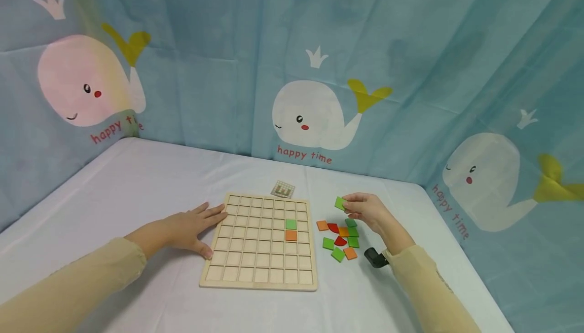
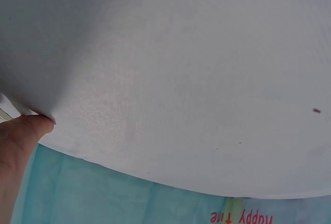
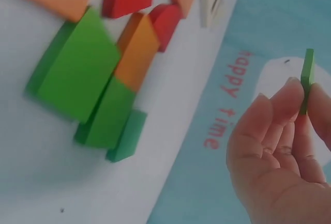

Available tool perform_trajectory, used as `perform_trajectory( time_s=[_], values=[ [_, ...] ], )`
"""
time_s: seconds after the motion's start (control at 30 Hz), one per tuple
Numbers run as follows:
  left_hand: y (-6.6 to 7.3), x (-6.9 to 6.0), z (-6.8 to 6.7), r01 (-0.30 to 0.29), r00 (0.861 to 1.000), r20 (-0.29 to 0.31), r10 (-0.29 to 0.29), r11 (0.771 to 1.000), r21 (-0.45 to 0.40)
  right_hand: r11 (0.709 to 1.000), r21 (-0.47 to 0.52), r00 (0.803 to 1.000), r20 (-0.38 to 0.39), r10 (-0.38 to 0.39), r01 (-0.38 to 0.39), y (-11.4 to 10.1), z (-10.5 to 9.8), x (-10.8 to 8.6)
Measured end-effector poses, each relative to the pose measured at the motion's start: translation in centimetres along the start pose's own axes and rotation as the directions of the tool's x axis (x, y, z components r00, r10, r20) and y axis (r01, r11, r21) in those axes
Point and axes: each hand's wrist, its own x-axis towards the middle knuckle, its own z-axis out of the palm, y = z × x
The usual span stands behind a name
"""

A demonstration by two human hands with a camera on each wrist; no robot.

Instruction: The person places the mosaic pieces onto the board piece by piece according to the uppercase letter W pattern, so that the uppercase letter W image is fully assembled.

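Centre-left, the spread left hand point(image 1: 193, 229) touches a pale wooden grid board point(image 1: 257, 286); centre-right, the right hand's grip point(image 1: 368, 211) pinches a flat green square tile point(image 1: 339, 203), jutting leftward. Behind, blue whale-print fabric point(image 1: 214, 95) reads "happy time" in red.

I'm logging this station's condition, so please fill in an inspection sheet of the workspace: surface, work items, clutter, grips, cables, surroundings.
Surface: white-covered table; a few dark specks show in the left wrist view.
Job's things: wooden grid board holding a light green tile and an orange tile; loose pieces in green, orange and red to its right; patterned card beyond it.
Clutter: black object beside the right wrist, use unclear.
Grips: left hand rests at the board's left edge; right hand pinches a green tile.
Cables: nothing seen.
Surroundings: blue curtain with whale prints and "happy time" lettering.
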Motion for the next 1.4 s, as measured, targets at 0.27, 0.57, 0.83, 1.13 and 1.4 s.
perform_trajectory(
  time_s=[0.27, 0.57, 0.83, 1.13, 1.4],
  values=[
    [0.0, 0.1, 0.0, 0.000, 1.000, 0.001, 0.000, 1.000, 0.008, 0.998, -0.014, 0.998, 0.018, -0.063, 0.063, -0.7, 1.2, -1.5],
    [0.2, -0.2, -0.1, -0.002, 1.000, -0.001, 0.002, 1.000, 0.007, 0.991, -0.115, 0.997, -0.033, -0.076, 0.071, -1.0, 2.5, -2.6],
    [0.1, -0.2, 0.0, -0.003, 1.000, -0.004, 0.004, 1.000, 0.006, 0.991, -0.114, 0.996, -0.040, -0.076, 0.071, -1.3, 3.7, -3.2],
    [0.1, -0.1, 0.0, -0.002, 1.000, 0.002, 0.002, 1.000, 0.005, 0.985, -0.154, 0.996, -0.036, -0.079, 0.072, -1.1, 5.2, -3.7],
    [-0.1, 0.0, 0.1, 0.000, 1.000, 0.004, 0.000, 1.000, 0.007, 0.991, -0.111, 0.995, -0.061, -0.078, 0.071, -0.7, 6.6, -3.9]
  ],
)
